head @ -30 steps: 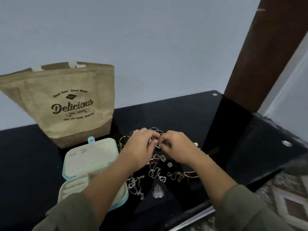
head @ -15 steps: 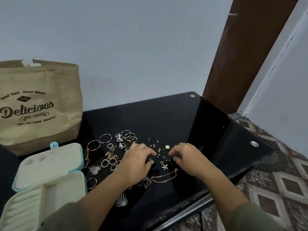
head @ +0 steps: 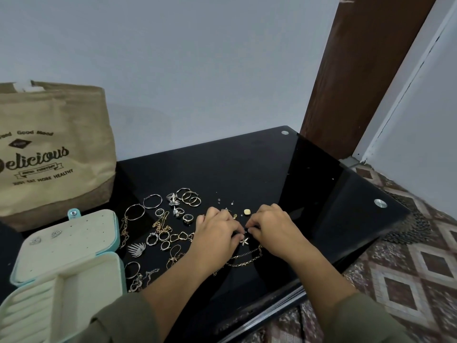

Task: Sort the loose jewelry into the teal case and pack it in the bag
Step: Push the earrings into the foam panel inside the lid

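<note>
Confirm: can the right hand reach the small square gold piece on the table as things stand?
Probably yes. The square gold piece lies uncovered on the black table, just beyond the right hand, with nothing between them.

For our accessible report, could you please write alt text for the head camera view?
A person's left hand and right hand pick together among loose jewelry on a black table. An open teal case and a burlap bag sit at left.
</note>
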Tool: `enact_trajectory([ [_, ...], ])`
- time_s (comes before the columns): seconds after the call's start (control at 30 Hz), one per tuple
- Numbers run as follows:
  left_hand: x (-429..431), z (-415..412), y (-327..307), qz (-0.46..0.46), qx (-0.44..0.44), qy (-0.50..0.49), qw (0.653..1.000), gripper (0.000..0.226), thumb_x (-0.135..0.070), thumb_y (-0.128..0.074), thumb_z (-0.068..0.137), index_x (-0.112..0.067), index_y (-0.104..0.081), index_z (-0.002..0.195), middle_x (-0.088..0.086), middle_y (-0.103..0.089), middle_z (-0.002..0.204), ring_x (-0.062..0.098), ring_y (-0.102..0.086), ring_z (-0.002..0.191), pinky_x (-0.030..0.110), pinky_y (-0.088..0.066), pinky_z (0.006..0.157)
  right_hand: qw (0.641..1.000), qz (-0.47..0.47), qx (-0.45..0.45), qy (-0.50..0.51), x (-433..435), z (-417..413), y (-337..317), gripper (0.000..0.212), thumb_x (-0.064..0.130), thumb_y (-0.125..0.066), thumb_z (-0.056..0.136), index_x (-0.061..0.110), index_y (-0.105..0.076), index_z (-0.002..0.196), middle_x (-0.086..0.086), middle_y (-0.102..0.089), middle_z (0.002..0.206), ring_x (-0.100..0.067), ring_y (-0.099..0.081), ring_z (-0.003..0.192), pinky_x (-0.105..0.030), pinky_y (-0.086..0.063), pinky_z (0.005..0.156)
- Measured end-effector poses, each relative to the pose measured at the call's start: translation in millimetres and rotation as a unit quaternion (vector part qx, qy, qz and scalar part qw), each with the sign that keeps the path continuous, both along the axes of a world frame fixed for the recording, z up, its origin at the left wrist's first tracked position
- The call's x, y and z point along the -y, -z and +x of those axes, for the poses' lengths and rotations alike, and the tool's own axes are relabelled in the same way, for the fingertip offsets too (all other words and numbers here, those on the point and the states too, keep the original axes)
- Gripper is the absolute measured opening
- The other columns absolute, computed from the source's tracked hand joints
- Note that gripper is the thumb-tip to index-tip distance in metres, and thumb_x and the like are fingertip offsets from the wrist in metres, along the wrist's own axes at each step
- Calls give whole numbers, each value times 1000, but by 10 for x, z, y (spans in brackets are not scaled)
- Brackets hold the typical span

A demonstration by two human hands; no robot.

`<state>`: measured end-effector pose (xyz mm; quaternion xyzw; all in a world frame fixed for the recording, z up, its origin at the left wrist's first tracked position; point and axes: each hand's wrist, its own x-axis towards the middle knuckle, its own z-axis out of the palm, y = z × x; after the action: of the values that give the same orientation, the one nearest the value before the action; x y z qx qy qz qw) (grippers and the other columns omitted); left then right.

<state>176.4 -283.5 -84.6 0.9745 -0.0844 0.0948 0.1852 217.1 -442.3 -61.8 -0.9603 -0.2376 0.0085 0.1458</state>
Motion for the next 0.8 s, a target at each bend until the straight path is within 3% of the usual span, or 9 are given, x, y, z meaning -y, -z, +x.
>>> enact_trajectory([
  [0.23, -25, 31, 4, -37, 36, -35, 998, 12, -35, -53, 97, -33, -64, 99, -17, -62, 97, 6, -45, 105, 27, -20, 86, 1000, -2, 9, -22, -52, 43, 1, 16, 36, -59, 92, 29, -71, 100, 7, -52, 103, -13, -43, 101, -29, -37, 90],
  [0.4, -61, 35, -28, -49, 51, -35, 997, 11, -33, -52, 98, -31, -62, 101, -16, -63, 90, 6, -51, 97, 29, -25, 88, 999, -31, 24, -34, -120, 48, 5, 20, 34, -51, 96, 24, -68, 101, 5, -49, 104, -15, -43, 103, -29, -36, 88],
  [0.57, -183, -4, -100, -121, 44, -67, 989, 9, -24, -58, 95, -27, -65, 98, -17, -50, 87, 9, -50, 94, 31, -37, 89, 997, 28, 25, -63, -303, 27, -75, 18, 34, -50, 96, 21, -62, 100, 9, -40, 97, -13, -40, 99, -28, -34, 85],
  [0.67, -436, -125, -184, -181, 54, -95, 977, 13, -12, -60, 92, -20, -69, 98, -12, -57, 91, 13, -54, 94, 30, -45, 88, 994, 57, 23, -95, -556, -14, -160, 16, 32, -52, 95, 20, -61, 99, 11, -41, 95, -13, -42, 99, -29, -35, 87],
  [0.8, -891, -380, -331, -148, 67, -151, 975, 22, -4, -58, 93, -13, -73, 107, 2, -67, 100, 20, -61, 96, 29, -46, 90, 985, 82, 23, -147, -997, -105, -275, 13, 30, -53, 95, 21, -61, 98, 11, -44, 95, -12, -42, 99, -32, -37, 91],
])
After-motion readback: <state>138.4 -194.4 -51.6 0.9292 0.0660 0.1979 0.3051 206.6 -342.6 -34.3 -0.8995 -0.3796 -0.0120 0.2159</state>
